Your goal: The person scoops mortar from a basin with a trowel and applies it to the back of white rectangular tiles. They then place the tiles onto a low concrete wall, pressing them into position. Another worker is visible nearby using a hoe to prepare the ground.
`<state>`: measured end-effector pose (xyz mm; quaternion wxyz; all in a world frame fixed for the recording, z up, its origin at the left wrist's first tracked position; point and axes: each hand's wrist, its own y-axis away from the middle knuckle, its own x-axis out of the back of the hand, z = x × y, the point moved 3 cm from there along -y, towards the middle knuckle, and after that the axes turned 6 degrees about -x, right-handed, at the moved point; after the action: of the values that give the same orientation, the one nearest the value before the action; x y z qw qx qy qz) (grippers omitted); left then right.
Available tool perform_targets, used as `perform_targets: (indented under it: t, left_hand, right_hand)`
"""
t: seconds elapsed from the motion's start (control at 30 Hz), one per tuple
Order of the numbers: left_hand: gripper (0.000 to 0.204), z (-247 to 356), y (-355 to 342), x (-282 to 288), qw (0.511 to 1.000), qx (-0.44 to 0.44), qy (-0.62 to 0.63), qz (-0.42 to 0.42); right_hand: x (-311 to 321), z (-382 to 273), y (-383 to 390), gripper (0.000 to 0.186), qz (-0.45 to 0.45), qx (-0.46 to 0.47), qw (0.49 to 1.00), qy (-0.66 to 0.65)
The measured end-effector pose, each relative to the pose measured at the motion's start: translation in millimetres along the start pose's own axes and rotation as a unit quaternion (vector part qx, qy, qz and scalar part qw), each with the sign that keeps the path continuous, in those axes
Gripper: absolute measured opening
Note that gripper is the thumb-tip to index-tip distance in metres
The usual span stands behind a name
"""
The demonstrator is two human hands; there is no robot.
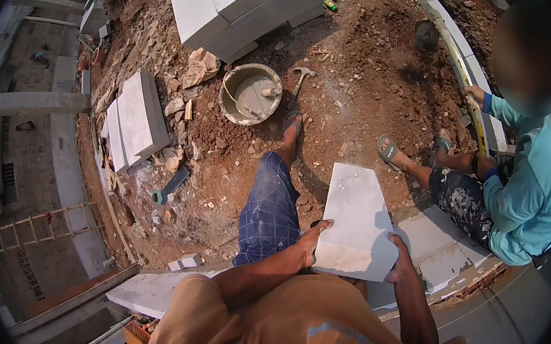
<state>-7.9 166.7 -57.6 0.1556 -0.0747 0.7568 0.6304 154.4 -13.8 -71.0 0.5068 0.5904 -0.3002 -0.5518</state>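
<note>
Tan shirt [281, 322] nearest — left hand [312, 240] and right hand [400, 259] flank white block [356, 220].

White block [348, 214], smooth broad face up, shadow near right edge; sits gripped at opposite sides, narrower end away.

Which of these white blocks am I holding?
The single block between your left hand and right hand; the stack at the picture's top and the pile at left stand untouched.
</note>
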Motion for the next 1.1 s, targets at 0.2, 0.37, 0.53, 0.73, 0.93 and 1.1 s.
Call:
perform_targets:
  t: [0.2,0.37,0.53,0.73,0.93,1.1]
  left_hand:
    - [0.063,-46.6,-42.0,39.8,0.99,0.131,0.004,0.046]
    - [0.065,-62.7,-43.3,63.9,0.996,0.084,-0.008,0.012]
    - [0.06,-43.6,-2.6,73.8,0.999,-0.03,-0.025,0.03]
    - [0.061,1.6,51.2,84.3,0.982,-0.163,-0.074,0.068]
    - [0.063,74.5,97.3,106.3,0.975,-0.191,-0.095,0.067]
    - [0.066,117.9,88.1,148.7,0.972,-0.201,-0.079,0.092]
  right_hand:
    - [70.8,68.0,-21.5,0.073,0.001,-0.112,0.99,-0.086]
    - [58.9,70.4,-20.4,0.069,-0.027,-0.119,0.991,-0.048]
    - [34.8,67.4,-47.2,0.068,-0.103,-0.093,0.987,0.074]
    - [-47.3,51.4,-50.3,0.071,-0.146,-0.038,0.981,0.124]
    - [-120.8,66.5,-81.9,0.07,-0.169,-0.068,0.976,0.12]
    - [-172.3,66.0,-115.7,0.07,-0.121,-0.113,0.977,0.135]
